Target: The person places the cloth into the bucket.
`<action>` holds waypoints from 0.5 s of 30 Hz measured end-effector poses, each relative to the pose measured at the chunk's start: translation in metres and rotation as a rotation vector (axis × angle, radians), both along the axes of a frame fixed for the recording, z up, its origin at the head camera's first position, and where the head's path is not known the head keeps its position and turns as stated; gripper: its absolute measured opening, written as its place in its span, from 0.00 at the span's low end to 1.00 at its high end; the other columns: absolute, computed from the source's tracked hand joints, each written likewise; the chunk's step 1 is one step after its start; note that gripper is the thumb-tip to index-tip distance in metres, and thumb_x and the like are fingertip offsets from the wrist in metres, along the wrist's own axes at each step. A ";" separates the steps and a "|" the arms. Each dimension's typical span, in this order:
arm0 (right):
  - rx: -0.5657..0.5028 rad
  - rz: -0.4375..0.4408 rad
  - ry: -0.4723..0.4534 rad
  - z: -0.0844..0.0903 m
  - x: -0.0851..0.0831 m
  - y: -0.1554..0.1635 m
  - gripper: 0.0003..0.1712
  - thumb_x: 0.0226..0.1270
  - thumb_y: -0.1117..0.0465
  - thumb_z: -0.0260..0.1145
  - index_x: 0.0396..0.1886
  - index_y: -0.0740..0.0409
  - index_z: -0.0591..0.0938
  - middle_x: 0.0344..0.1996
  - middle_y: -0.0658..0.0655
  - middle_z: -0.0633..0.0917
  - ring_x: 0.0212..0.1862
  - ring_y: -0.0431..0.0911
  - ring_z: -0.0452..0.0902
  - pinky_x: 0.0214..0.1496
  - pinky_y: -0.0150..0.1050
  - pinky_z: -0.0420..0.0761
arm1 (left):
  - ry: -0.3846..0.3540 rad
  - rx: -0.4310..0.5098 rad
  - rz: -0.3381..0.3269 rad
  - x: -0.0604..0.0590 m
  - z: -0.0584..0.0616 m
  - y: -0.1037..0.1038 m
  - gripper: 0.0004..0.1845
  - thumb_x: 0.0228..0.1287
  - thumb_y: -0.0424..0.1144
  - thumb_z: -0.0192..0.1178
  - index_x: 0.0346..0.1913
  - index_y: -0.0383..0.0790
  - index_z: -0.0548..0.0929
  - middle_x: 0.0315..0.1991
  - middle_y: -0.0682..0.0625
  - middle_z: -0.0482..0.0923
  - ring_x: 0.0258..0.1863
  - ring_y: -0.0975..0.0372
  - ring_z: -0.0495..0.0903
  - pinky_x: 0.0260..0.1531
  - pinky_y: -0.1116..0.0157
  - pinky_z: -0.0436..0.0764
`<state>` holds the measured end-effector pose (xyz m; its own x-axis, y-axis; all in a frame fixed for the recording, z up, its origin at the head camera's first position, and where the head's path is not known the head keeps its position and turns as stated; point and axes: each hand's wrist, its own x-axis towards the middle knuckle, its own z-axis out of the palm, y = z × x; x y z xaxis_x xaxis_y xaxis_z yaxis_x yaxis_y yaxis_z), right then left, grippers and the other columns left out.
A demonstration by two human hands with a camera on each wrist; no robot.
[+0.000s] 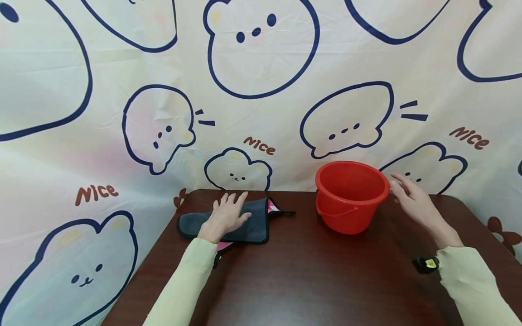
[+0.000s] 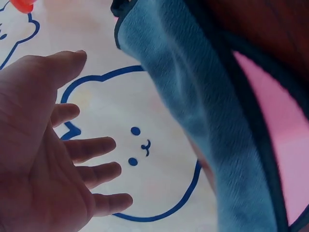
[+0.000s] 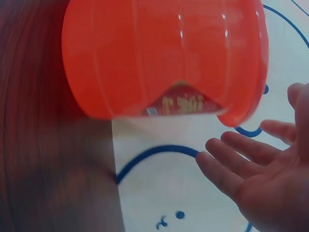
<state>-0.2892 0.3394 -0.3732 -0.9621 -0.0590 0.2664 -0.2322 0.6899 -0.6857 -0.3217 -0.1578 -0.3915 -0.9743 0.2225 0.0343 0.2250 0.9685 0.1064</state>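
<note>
A red plastic bucket (image 1: 342, 217) stands upright on the dark wooden table, its handle hanging down at the front. In the right wrist view a dark red label (image 3: 186, 100) shows on the bucket's side. My right hand (image 1: 418, 206) hovers at the right of the bucket's rim, fingers spread and palm bare. On the left lies a flat blue-grey cloth item (image 1: 250, 224) with dark edging and a pink part (image 2: 277, 125) showing below it. Over this cloth my left hand (image 1: 226, 217) is held palm down with fingers extended; its palm is bare in the left wrist view.
A cloth backdrop (image 1: 257, 122) with blue-outlined bears hangs right behind the table (image 1: 310, 280). A thin dark strap (image 1: 285, 213) sticks out from the right side of the blue-grey cloth. A small black device (image 1: 426, 265) is worn at the right wrist.
</note>
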 end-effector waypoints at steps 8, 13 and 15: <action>-0.155 -0.035 -0.022 -0.008 -0.005 -0.015 0.36 0.69 0.38 0.43 0.72 0.46 0.54 0.63 0.64 0.68 0.51 0.56 0.75 0.44 0.46 0.81 | -0.036 0.035 0.027 -0.001 -0.013 0.003 0.39 0.60 0.54 0.58 0.71 0.53 0.54 0.66 0.39 0.60 0.65 0.44 0.57 0.61 0.40 0.57; -0.221 -0.036 -0.040 -0.015 -0.007 -0.022 0.36 0.68 0.38 0.46 0.73 0.41 0.53 0.65 0.61 0.67 0.55 0.57 0.71 0.44 0.42 0.81 | -0.113 0.073 0.076 -0.001 -0.019 0.002 0.39 0.60 0.52 0.59 0.71 0.53 0.55 0.67 0.39 0.59 0.64 0.44 0.57 0.59 0.38 0.58; -0.236 -0.033 -0.056 -0.016 -0.007 -0.024 0.38 0.67 0.37 0.46 0.73 0.37 0.49 0.67 0.60 0.64 0.57 0.58 0.69 0.46 0.44 0.80 | -0.148 0.076 0.097 0.000 -0.022 0.002 0.38 0.60 0.52 0.59 0.71 0.53 0.55 0.67 0.39 0.58 0.64 0.44 0.56 0.59 0.37 0.57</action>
